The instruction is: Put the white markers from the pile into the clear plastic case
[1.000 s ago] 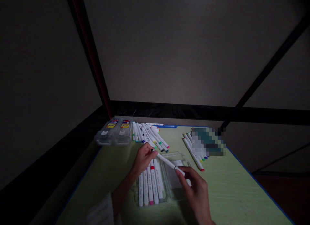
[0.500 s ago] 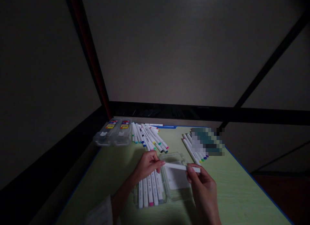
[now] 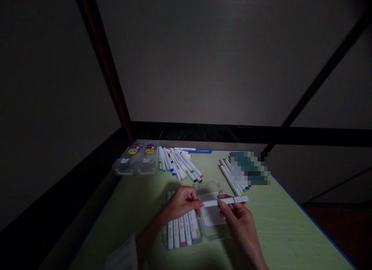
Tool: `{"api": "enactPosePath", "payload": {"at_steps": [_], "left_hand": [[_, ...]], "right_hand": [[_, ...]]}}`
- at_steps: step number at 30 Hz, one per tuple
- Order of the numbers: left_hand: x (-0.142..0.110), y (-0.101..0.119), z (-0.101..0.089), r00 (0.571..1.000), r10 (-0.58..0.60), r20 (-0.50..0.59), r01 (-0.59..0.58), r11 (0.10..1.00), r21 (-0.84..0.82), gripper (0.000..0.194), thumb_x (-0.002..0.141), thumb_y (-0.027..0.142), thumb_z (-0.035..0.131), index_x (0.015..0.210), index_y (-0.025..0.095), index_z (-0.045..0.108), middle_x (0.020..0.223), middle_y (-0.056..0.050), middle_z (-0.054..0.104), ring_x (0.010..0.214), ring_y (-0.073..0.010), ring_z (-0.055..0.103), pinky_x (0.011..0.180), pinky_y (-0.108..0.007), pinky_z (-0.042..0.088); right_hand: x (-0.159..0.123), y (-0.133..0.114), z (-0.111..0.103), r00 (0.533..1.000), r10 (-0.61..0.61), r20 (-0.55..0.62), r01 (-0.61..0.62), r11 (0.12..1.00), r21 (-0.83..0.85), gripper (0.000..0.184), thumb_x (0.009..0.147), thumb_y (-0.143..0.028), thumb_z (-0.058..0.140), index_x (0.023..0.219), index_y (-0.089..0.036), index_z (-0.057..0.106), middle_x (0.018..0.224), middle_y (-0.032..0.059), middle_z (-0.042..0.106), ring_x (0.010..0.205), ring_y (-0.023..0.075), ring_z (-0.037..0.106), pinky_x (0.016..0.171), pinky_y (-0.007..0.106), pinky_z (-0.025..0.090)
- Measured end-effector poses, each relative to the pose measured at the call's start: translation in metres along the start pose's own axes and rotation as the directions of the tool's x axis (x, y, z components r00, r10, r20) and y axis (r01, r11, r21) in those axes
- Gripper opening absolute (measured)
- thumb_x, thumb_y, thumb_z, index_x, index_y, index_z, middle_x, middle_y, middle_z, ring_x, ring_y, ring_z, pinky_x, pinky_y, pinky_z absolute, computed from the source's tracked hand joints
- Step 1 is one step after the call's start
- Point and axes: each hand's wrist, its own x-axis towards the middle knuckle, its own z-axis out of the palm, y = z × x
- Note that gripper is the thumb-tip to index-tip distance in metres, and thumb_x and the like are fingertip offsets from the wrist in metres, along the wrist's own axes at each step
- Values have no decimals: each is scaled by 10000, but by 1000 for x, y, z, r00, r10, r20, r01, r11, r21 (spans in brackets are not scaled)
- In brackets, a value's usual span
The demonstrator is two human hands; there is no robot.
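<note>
Between my hands a white marker (image 3: pixel 210 203) is held nearly level above an open clear plastic case (image 3: pixel 203 236). My left hand (image 3: pixel 183 202) pinches its left end between thumb and fingers. My right hand (image 3: pixel 236 217) grips it farther right, where a dark ring crosses the barrel; a bit of red shows just below that end. Several white markers (image 3: pixel 176 233), one with a pink end, lie side by side in the case's left half, partly hidden beneath my left hand. A white card (image 3: pixel 213 217) rests in the right half.
A loose pile of white markers (image 3: pixel 180 163) with coloured ends lies at the back. Two closed clear cases (image 3: pixel 145 167) stand back left. More markers (image 3: pixel 231 181) lie back right beside a pixelated patch. The green tabletop (image 3: pixel 276 223) has a blue edge; walls rise behind it.
The marker has shifted right and its right part now sticks out farther past my right hand, showing the dark ring and red. My left hand has moved slightly right and down.
</note>
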Motion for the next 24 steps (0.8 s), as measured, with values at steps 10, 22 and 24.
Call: {"api": "enactPosePath", "payload": {"at_steps": [10, 22, 24], "left_hand": [[-2, 7, 3, 999, 53, -13, -51, 991, 125, 315, 656, 415, 613, 556, 122, 551, 560, -5, 564, 563, -104, 512, 552, -204, 366], [4, 4, 1, 974, 132, -184, -141, 989, -41, 264, 661, 364, 637, 761, 133, 555, 667, -13, 582, 647, -128, 559, 643, -238, 401], [4, 5, 1, 970, 134, -202, -146, 988, -47, 281, 667, 368, 631, 802, 137, 545, 663, -9, 580, 644, -126, 558, 641, -238, 403]], "right_hand": [[0, -4, 3, 995, -1, 96, 14, 992, -126, 311, 657, -452, 632, 698, -144, 614, 518, -21, 492, 509, 107, 443, 495, 218, 352], [-7, -13, 15, 934, 106, 341, -76, 992, -98, 363, 732, -521, 522, 790, -164, 547, 553, -8, 560, 450, 93, 422, 464, 215, 326], [-8, -14, 16, 931, 127, 343, -89, 988, -126, 394, 727, -535, 517, 825, -155, 558, 503, -20, 533, 424, 90, 403, 433, 206, 293]]}}
